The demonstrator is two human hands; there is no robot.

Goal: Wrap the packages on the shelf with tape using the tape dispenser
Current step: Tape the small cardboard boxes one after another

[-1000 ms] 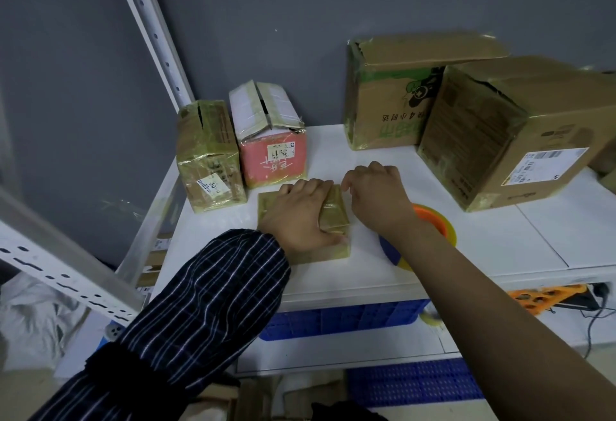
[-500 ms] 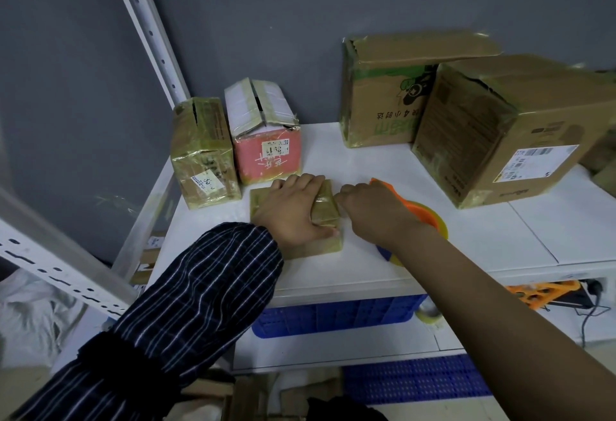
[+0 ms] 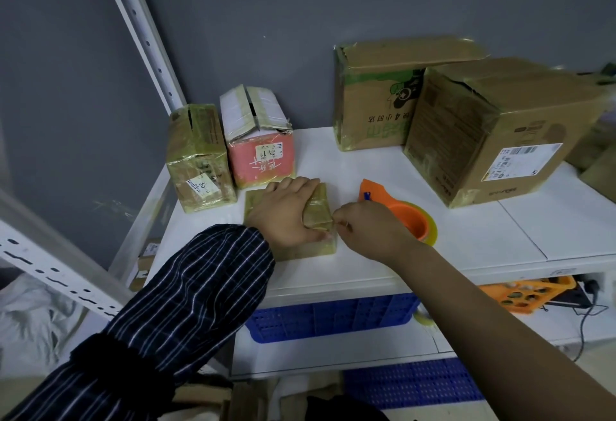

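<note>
At shelf front: small flat tape-wrapped cardboard package (image 3: 318,204) on white shelf (image 3: 483,230).
Left hand (image 3: 283,217): fingers (image 3: 300,187) together, pressed flat on package top.
Right hand (image 3: 366,230): fingers (image 3: 340,217) pinching package's near right corner.
Behind right hand: orange tape dispenser (image 3: 405,217) on shelf.

Single head-worn wide-angle view, looking forward and down, close over the white shelf (image 3: 383,167)
</note>
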